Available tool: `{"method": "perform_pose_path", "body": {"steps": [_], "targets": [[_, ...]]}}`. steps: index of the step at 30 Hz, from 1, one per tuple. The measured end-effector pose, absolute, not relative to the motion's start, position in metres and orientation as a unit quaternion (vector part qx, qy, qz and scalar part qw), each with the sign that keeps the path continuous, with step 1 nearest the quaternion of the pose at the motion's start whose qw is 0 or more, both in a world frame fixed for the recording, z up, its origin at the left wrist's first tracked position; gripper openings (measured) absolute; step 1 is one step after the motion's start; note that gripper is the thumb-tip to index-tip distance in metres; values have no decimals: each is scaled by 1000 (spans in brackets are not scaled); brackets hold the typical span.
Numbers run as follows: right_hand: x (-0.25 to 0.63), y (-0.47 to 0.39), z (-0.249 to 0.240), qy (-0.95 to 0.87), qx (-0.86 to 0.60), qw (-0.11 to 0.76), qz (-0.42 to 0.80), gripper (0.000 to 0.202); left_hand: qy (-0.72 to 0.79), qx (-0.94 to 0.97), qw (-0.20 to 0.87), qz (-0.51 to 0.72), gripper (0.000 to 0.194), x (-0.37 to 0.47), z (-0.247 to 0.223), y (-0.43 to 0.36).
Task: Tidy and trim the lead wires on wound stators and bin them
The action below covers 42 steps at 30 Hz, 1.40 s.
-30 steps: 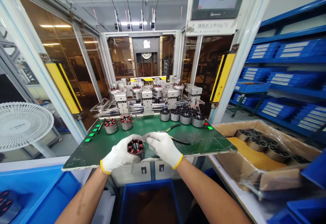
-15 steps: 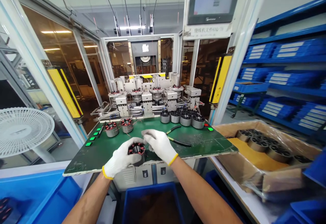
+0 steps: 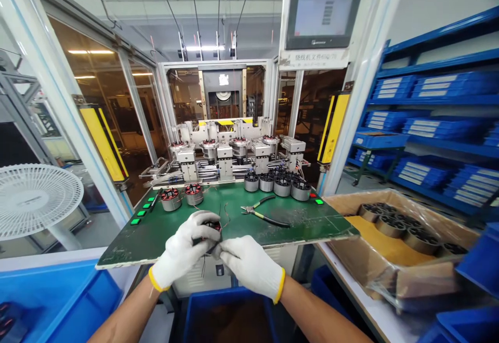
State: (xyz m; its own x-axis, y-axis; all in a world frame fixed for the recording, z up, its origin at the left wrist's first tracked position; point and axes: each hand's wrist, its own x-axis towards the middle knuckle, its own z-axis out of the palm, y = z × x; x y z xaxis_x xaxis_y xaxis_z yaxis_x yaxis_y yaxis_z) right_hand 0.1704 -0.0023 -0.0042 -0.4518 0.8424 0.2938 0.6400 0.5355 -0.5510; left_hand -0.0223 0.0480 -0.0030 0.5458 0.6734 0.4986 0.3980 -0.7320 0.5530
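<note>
My left hand (image 3: 185, 247), in a white glove, is wrapped round a wound stator (image 3: 211, 230) with red windings, tilted above the front edge of the green table (image 3: 304, 223). Thin wires stick up from it and hang below. My right hand (image 3: 249, 262), gloved too, has its fingers pressed together at the stator's lower right side; what they pinch is too small to make out. Behind my hands lie open cutters (image 3: 268, 218) with black and green handles. Two wound stators (image 3: 170, 200) stand at the back left, and several unwound cores (image 3: 283, 186) at the back right.
A winding machine (image 3: 225, 158) spans the table's back. Boxed cores sit in a lined carton (image 3: 390, 275) on the right. Blue bins (image 3: 66, 286) are at the lower left and below the table. A white fan (image 3: 35, 197) stands left, under a yellow light barrier's side.
The stator has been tilted in my left hand. My right hand has moved down from above the stator to its lower right side, uncovering the cutters' jaws.
</note>
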Motion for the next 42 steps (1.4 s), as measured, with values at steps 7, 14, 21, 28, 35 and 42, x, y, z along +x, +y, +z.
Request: {"method": "perform_pose_path", "body": {"steps": [7, 14, 21, 28, 35, 42], "targets": [[155, -7, -16, -825, -520, 217, 48, 23, 264, 920, -145, 250, 27, -26, -7, 52], [177, -2, 13, -850, -465, 245, -44, 31, 255, 913, -178, 262, 31, -21, -12, 58], [187, 18, 1, -850, -461, 242, -84, 40, 271, 911, -170, 262, 27, -20, -15, 66], [178, 20, -19, -805, -555, 140, -153, 26, 271, 908, -250, 197, 29, -13, -5, 35], [179, 28, -18, -801, -547, 166, -180, 20, 240, 927, -237, 163, 30, -6, -8, 17], [176, 38, -15, -795, -558, 164, -172, 24, 225, 900, -178, 327, 29, -14, -23, 25]]}}
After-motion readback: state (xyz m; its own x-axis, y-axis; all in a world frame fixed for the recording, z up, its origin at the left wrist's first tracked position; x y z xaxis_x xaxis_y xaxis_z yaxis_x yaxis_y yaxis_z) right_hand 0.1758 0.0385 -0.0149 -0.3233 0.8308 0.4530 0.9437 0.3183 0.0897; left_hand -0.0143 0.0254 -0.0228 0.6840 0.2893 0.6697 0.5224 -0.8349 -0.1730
